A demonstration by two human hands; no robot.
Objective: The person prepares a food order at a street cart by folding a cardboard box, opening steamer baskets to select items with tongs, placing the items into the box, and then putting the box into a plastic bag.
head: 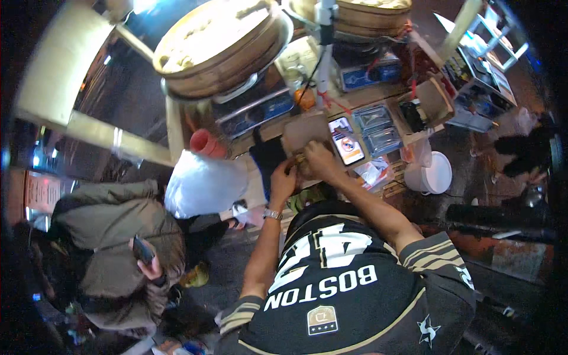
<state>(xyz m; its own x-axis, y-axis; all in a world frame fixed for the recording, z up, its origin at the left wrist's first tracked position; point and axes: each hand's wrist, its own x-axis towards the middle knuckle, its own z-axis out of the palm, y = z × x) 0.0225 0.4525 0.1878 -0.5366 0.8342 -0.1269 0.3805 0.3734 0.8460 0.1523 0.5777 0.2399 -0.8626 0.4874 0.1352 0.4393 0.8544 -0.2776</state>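
My left hand (283, 181), with a metal-band watch (272, 214) on the wrist, curls its fingers around the left side of a small brownish-yellow item (303, 165). From the other side, my right hand (320, 157) bends over the same item with its fingers drawn together. Blur and the fingers hide what the item is. Just beyond both hands lies a brown cardboard piece or box flap (306, 131). A smartphone with a lit screen (347, 141) rests to the right of it. Dark cloth (269, 162) lies beside my left hand.
Large round bamboo steamers (222, 66) stand at the back, near a white pole (326, 57). Clear plastic containers (374, 128) and a cardboard box (428, 106) are on the right. A white bucket (432, 173) stands below. At left are red cups (207, 144) and another person (128, 248) holding a phone.
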